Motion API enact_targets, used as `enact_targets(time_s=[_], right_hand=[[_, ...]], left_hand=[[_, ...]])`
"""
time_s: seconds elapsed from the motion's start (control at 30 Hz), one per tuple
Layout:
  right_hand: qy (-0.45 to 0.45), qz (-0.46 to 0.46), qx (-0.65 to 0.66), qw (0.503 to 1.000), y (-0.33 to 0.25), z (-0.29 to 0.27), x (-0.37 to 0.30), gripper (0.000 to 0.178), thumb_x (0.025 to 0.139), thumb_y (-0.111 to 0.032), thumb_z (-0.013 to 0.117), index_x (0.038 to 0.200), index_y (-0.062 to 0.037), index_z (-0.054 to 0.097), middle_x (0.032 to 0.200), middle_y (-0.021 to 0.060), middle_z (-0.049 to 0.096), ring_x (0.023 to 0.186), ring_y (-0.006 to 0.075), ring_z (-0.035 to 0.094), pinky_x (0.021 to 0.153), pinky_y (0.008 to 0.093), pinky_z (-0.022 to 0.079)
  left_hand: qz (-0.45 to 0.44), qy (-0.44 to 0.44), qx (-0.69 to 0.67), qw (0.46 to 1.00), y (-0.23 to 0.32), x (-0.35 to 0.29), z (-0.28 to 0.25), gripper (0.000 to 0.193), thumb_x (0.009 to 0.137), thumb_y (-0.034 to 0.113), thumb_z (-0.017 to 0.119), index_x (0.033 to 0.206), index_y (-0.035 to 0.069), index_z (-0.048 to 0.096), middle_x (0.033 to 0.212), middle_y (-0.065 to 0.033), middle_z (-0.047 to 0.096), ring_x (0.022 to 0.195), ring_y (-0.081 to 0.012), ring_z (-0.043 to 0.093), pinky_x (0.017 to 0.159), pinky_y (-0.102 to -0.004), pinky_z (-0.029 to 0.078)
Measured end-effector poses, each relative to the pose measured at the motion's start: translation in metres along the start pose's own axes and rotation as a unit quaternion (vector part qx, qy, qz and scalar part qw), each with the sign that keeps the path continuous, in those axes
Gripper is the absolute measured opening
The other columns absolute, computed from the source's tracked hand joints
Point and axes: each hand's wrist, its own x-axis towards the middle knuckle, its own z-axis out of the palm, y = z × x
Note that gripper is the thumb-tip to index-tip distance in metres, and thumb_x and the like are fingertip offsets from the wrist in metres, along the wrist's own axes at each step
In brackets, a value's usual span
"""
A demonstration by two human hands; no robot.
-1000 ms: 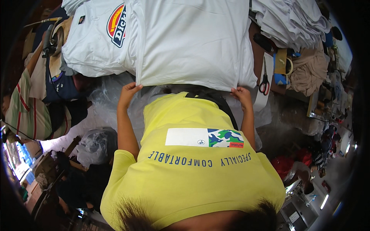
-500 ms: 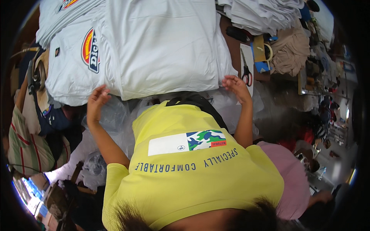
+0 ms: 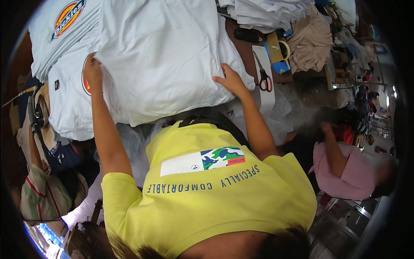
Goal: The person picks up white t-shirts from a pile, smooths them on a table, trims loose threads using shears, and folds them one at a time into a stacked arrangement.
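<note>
While both hands' fingers press flat on the white shirt (image 3: pixel 159 56), scissors (image 3: pixel 264 77) lie just right.

Matt white cloth shirt (image 3: pixel 159 56), glossy metal scissors (image 3: pixel 264 77)

a folded shirt (image 3: pixel 159 56) lies on top of a stack of shirts (image 3: pixel 69 99) on the tabletop (image 3: pixel 246 47), right in front of the person. the left hand (image 3: pixel 92 69) rests on the shirt's left edge, the right hand (image 3: pixel 230 80) on its right edge, the shirt between them. more shirts (image 3: pixel 56 30) lie behind and to the left of the stack. to the right of the right hand a pair of scissors (image 3: pixel 263 75) lies on a strip of paper (image 3: pixel 267 93). behind the scissors sits a roll of tape (image 3: pixel 282 47), and a heap of cloth (image 3: pixel 310 41) lies just right of it. another pile of shirts (image 3: pixel 267 13) lies behind these. a second person (image 3: pixel 349 166) sits well to the right, below the tabletop's edge.
</note>
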Motion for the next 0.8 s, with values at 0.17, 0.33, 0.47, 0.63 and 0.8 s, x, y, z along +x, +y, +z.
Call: enact_targets(time_s=[0.17,0.33,0.47,0.63,0.8], right_hand=[[-0.16,0.222,0.32,0.907,-0.008,-0.04,-0.007,0.03,0.086,-0.018,0.059,0.11,-0.0007,0.054,0.077,0.002,0.058,0.063,0.0067,0.054,0.058,0.0187,0.045],[-0.043,0.071,0.218,0.972,0.008,-0.022,0.044,0.037,0.077,-0.01,0.064,0.112,-0.0068,0.053,0.084,0.0061,0.057,0.073,0.0143,0.057,0.067,0.0252,0.047],[0.113,-0.024,0.011,0.993,-0.001,0.002,0.099,0.058,0.068,-0.007,0.065,0.122,-0.0145,0.046,0.1,0.012,0.055,0.092,0.0274,0.057,0.079,0.0332,0.046],[0.158,-0.043,0.0,0.987,-0.018,0.019,0.146,0.056,0.071,-0.007,0.059,0.125,-0.0173,0.046,0.104,0.0125,0.055,0.094,0.0314,0.056,0.079,0.0357,0.045],[0.122,0.114,0.407,0.898,0.004,0.006,0.161,0.026,0.08,-0.004,0.05,0.104,-0.0031,0.06,0.085,0.0047,0.063,0.076,0.0128,0.059,0.061,0.024,0.047]], left_hand=[[-0.285,0.173,-0.322,0.886,-0.058,0.016,-0.023,0.03,0.084,0.005,0.046,0.114,0.001,0.046,0.083,-0.0094,0.058,0.061,-0.0142,0.056,0.05,-0.0249,0.047],[-0.334,0.1,-0.375,0.859,-0.113,0.009,-0.007,0.029,0.085,0.004,0.044,0.113,0.003,0.047,0.07,-0.0014,0.053,0.051,-0.0069,0.045,0.042,-0.0206,0.037],[-0.341,0.06,-0.363,0.865,-0.092,0.009,-0.015,0.033,0.083,0.002,0.046,0.116,0.002,0.045,0.078,-0.0043,0.056,0.059,-0.01,0.052,0.049,-0.0212,0.043],[-0.277,0.009,-0.369,0.887,-0.073,0.008,-0.015,0.041,0.083,0.003,0.05,0.123,0.003,0.04,0.092,-0.0079,0.058,0.071,-0.0131,0.058,0.059,-0.0217,0.048],[-0.22,0.048,-0.371,0.901,-0.03,0.005,-0.02,0.035,0.079,-0.005,0.044,0.111,0.001,0.057,0.073,-0.0013,0.056,0.058,-0.0035,0.049,0.047,-0.0166,0.036]])
